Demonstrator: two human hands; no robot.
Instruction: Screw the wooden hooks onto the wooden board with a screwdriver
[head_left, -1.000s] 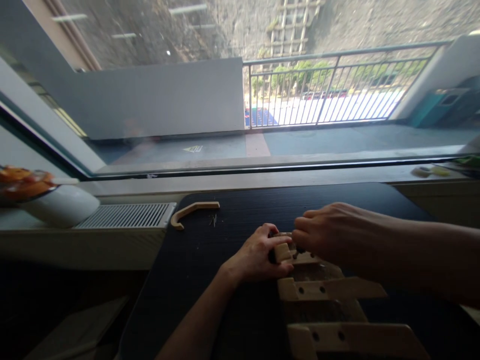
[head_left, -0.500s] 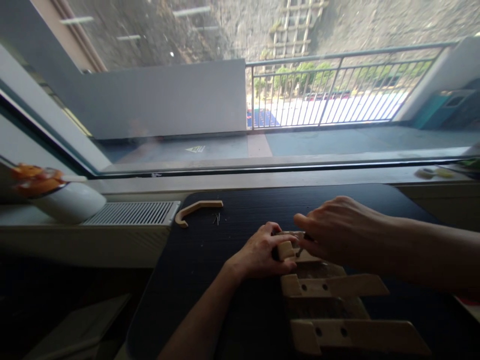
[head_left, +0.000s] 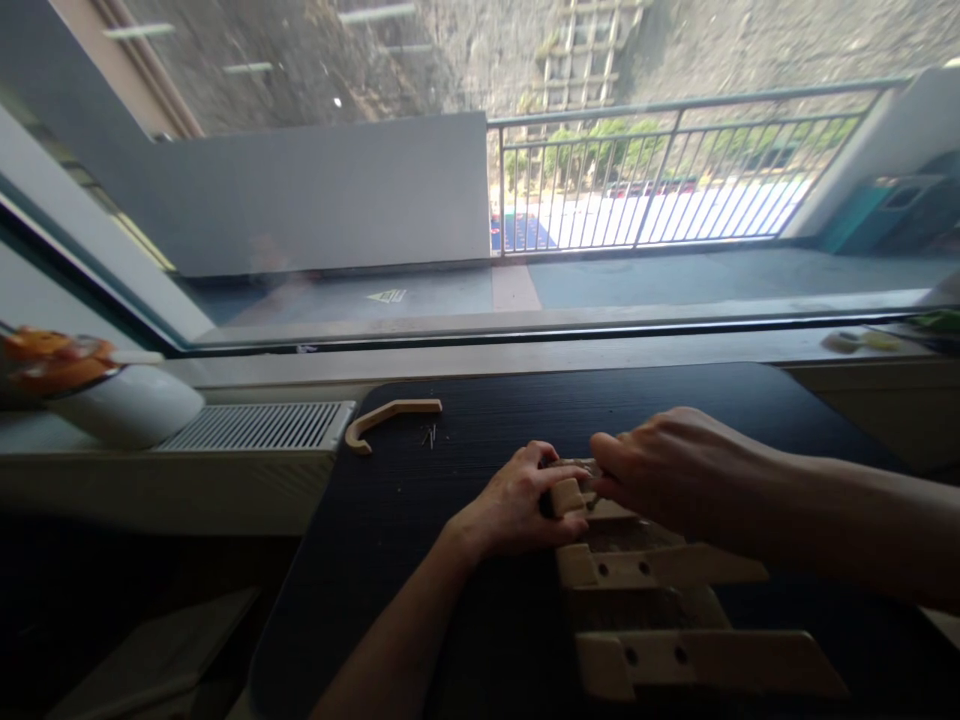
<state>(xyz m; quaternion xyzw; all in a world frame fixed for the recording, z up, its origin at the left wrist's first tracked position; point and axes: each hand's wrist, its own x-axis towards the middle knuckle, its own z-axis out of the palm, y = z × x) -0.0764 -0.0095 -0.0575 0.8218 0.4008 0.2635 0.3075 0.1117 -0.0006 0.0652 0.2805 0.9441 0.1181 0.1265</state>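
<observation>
On the dark table a board point(head_left: 624, 534) carries several pale wooden hooks. The nearest wooden hook point(head_left: 750, 662) and the middle wooden hook point(head_left: 671, 567) each show two dark holes. My left hand point(head_left: 510, 505) is closed around the end of the farthest wooden hook point(head_left: 568, 497), its thumb on the near side and fingers over the top. Just right of it, my right hand point(head_left: 667, 462) is closed, fingertips low over that same hook. A small dark metal piece shows beneath those fingertips; whatever the right hand grips is hidden.
A loose curved wooden hook point(head_left: 394, 408) lies at the table's far left corner, beside a few screws point(head_left: 429, 435). Beyond the table run a window sill point(head_left: 525, 358) and a radiator point(head_left: 259, 425). A white container with an orange top point(head_left: 142, 405) leans at left.
The right hand has turned slightly and dipped, its knuckles lower now. The left hand keeps its hold on the hook. The whole view has shifted a little.
</observation>
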